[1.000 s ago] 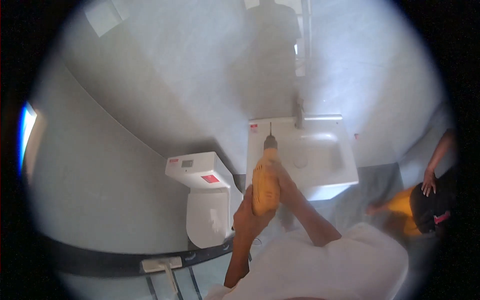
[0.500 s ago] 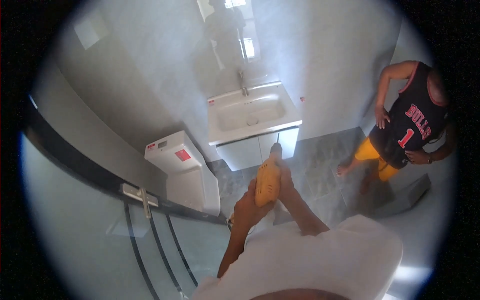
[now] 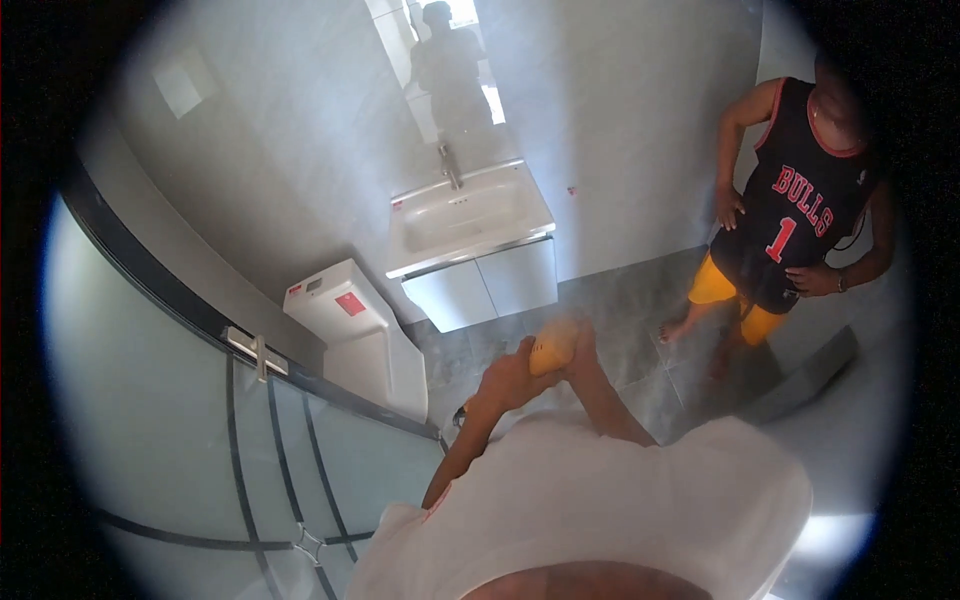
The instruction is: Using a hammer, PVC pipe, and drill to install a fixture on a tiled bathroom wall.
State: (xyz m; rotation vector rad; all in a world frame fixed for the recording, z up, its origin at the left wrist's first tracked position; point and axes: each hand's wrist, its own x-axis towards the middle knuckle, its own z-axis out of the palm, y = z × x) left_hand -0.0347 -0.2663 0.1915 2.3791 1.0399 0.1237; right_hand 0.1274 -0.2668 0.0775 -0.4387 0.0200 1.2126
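A yellow power drill (image 3: 553, 347) is held in front of my chest, between both hands. My left hand (image 3: 508, 380) is closed around its left side and underside. Along the right side, my right hand (image 3: 587, 362) grips it, though most of those fingers are hidden behind the body. From this angle only the rounded yellow housing shows; its chuck and bit are out of sight. Ahead of the drill, apart from it, is a white washbasin (image 3: 408, 262) with a metal tap (image 3: 450, 168) on a white two-door cabinet (image 3: 480, 293).
A white toilet (image 3: 375, 350) with a red label stands left of the basin. On my left is a dark-framed frosted glass door (image 3: 170, 420) with a metal handle (image 3: 258, 350). Another person (image 3: 800, 210) stands at the right, hands at the waist. Grey tiles (image 3: 640, 300) cover the floor.
The drill's front end, with chuck and bit visible before, has turned out of sight. The basin, toilet and door appear shifted left as my view moved. The other person appears higher and further left.
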